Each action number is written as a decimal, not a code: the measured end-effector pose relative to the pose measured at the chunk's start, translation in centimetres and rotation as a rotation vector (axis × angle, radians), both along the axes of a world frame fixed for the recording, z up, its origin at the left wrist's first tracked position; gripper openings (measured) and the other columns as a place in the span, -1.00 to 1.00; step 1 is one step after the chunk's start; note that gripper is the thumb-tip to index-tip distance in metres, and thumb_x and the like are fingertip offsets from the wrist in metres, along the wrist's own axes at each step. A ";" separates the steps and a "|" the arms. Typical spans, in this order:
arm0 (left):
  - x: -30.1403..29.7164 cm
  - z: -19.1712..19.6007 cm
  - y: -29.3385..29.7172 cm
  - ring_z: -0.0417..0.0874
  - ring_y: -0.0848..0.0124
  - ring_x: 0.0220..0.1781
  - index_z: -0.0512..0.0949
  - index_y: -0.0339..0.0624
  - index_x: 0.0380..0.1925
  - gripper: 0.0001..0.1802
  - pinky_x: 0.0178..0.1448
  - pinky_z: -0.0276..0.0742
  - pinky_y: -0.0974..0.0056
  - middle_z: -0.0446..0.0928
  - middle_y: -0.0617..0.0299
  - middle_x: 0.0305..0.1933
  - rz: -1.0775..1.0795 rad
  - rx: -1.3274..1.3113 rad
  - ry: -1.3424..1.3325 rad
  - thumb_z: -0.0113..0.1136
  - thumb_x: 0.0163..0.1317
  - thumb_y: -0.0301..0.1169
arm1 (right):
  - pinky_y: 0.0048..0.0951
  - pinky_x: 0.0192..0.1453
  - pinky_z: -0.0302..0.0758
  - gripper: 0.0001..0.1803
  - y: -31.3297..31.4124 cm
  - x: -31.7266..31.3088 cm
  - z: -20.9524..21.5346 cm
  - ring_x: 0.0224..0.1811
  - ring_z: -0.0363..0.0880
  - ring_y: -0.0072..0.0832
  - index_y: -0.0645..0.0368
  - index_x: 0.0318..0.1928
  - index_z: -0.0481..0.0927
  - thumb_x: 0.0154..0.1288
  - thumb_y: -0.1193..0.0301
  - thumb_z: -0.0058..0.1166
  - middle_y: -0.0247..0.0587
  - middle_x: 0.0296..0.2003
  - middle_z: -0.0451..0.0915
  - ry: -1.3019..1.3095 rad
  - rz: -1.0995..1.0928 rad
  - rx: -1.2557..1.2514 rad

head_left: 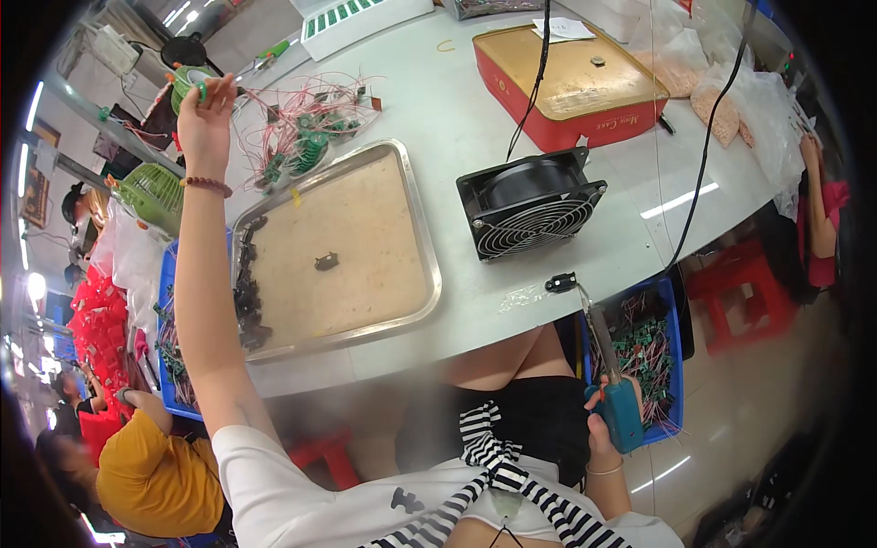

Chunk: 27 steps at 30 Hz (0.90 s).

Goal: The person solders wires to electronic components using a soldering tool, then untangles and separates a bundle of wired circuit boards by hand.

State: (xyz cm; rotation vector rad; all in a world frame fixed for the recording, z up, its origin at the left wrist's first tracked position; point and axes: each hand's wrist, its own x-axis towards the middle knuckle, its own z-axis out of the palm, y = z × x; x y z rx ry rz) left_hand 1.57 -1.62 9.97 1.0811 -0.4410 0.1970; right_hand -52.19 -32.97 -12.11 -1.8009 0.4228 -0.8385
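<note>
My left hand point(207, 123) is raised at the far left, fingers stretched up and apart, in front of a small green fan point(189, 80); whether it touches the fan is unclear. At the lower right, my right hand point(601, 434) grips the teal handle of a soldering iron point(623, 411). The iron's metal shaft points up to the table edge, its tip at a small black part point(560, 283). A metal tray point(433, 274) left of centre holds a row of small black parts point(247, 283) along its left side and a single black part point(326, 261) near its middle.
A black cooling fan point(534, 205) stands right of the tray, before a red and gold tin point(585, 119). Wired green boards point(311, 151) lie behind the tray. Blue bins point(676, 384) flank me. Black cables hang over the table. A person in yellow point(160, 475) sits at left.
</note>
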 end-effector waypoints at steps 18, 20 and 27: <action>-0.7 3.2 1.3 0.57 0.24 0.09 0.55 -0.22 -0.19 -0.78 0.35 0.38 0.04 0.62 0.10 -0.06 -0.592 -0.128 -0.121 -0.03 0.40 -0.33 | -0.25 -0.11 0.48 -0.56 -0.1 0.2 -0.2 -0.22 0.56 -0.16 0.23 -0.44 0.58 0.12 0.04 0.16 -0.27 -0.54 0.55 0.004 0.020 0.021; -0.4 3.5 0.9 0.57 0.25 0.09 0.55 -0.22 -0.19 -0.78 0.34 0.38 0.07 0.62 0.10 -0.05 -0.442 0.059 -0.122 -0.03 0.40 -0.33 | -0.24 -0.10 0.48 -0.56 0.0 0.3 -0.2 -0.22 0.56 -0.16 0.23 -0.44 0.58 0.13 0.04 0.15 -0.28 -0.54 0.55 0.001 0.035 0.027; -3.9 0.0 -2.7 0.53 0.50 0.14 0.48 -0.10 -0.10 -0.75 0.16 0.44 0.25 0.61 0.25 0.01 -0.080 1.172 0.080 -0.07 0.41 -0.23 | -0.23 -0.09 0.48 -0.56 0.3 0.4 0.2 -0.21 0.57 -0.15 0.22 -0.44 0.58 0.11 0.03 0.17 -0.27 -0.54 0.56 0.004 0.026 0.015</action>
